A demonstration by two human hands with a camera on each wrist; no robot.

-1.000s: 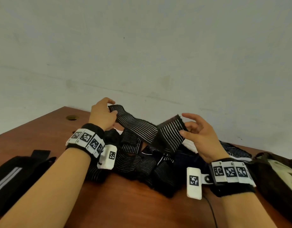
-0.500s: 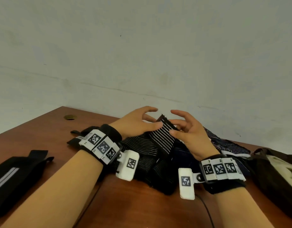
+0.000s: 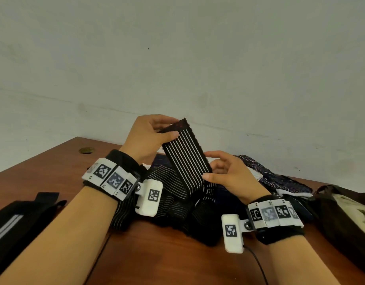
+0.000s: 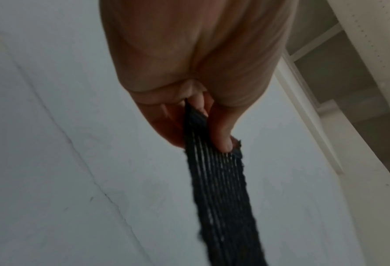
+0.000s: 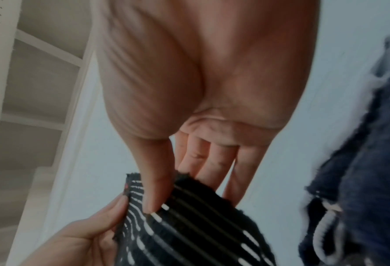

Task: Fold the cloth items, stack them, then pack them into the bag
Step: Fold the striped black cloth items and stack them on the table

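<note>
A black elastic band with white stripes point(image 3: 185, 157) stands tilted above a heap of dark cloth point(image 3: 173, 204) on the wooden table point(image 3: 156, 254). My left hand point(image 3: 173, 127) pinches its top end between thumb and fingers; the left wrist view shows the same pinch point(image 4: 212, 129), with the band point(image 4: 223, 198) hanging down from it. My right hand point(image 3: 207, 165) grips the band lower down, thumb in front and fingers behind. In the right wrist view the thumb point(image 5: 152, 196) presses on the striped band point(image 5: 189, 225). A dark bag point(image 3: 342, 219) lies at the right.
A folded black item with a grey stripe point(image 3: 10, 221) lies at the table's left edge. Navy patterned cloth point(image 3: 280, 179) sits behind the heap, also visible in the right wrist view as navy cloth point(image 5: 360, 162). A cable point(image 3: 257, 264) runs from my right wrist. A wall stands close behind.
The hands came together over the heap, bringing the band's ends close. My left hand then lifted the band's end, so the band now stands nearly upright between both hands.
</note>
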